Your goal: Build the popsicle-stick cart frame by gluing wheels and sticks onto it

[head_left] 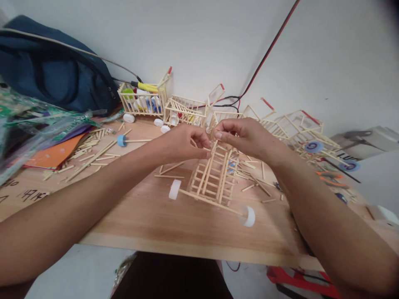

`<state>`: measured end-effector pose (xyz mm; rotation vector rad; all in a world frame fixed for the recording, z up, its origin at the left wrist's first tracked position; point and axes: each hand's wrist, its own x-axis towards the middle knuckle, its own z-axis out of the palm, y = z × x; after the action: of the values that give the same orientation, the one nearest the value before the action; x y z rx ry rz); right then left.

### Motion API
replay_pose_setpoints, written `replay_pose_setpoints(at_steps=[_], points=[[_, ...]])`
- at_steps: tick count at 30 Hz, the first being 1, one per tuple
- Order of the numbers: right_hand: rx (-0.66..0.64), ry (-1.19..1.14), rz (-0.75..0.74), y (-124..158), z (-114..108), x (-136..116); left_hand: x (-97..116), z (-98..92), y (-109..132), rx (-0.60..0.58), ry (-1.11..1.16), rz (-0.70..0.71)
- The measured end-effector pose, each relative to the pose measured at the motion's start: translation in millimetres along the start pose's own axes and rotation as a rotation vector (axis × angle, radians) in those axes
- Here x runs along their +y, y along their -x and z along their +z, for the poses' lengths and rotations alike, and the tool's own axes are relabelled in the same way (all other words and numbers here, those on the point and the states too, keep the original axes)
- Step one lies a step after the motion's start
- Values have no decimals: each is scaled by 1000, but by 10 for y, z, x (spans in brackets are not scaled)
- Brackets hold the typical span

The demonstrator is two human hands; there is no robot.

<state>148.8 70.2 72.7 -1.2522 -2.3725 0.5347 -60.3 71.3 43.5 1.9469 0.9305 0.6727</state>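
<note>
A small cart (pixel 215 178) built of thin wooden sticks lies on the table in front of me, its slatted underside turned up. An axle stick (pixel 212 201) crosses its near end, with a white bottle-cap wheel (pixel 175 189) on the left and another white wheel (pixel 249 216) on the right. My left hand (pixel 190 143) is closed at the cart's far end, thumb and fingertips against a long stick. Beside it, my right hand (pixel 240 135) makes a pinch just above the frame. Whatever sits between those fingertips is too small to make out. Both hands hide the far end.
Finished stick carts (pixel 143 101) line the wall, one filled with coloured caps. Loose cut sticks (pixel 93 149) lie at left, others at right. A blue-wheeled axle (pixel 137 140) rests behind my left forearm. A dark blue bag (pixel 56 66) and orange-handled pliers (pixel 332 178) flank the work area.
</note>
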Motion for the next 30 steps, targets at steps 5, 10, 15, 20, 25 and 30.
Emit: replay_pose_setpoints(at_steps=[5, 10, 15, 20, 25, 30], points=[[58, 102, -31, 32, 17, -38, 2, 2, 3, -3, -2, 2], [96, 226, -43, 56, 22, -131, 8, 1, 5, -12, 3, -3], [80, 295, -56, 56, 12, -183, -6, -1, -1, -14, -5, 20], [42, 282, -33, 45, 0, -164, -9, -7, 1, -19, -13, 29], [24, 281, -43, 35, -7, -157, -17, -9, 3, -12, -17, 41], [37, 259, -41, 40, 3, -167, 5, -16, 10, -15, -19, 21]])
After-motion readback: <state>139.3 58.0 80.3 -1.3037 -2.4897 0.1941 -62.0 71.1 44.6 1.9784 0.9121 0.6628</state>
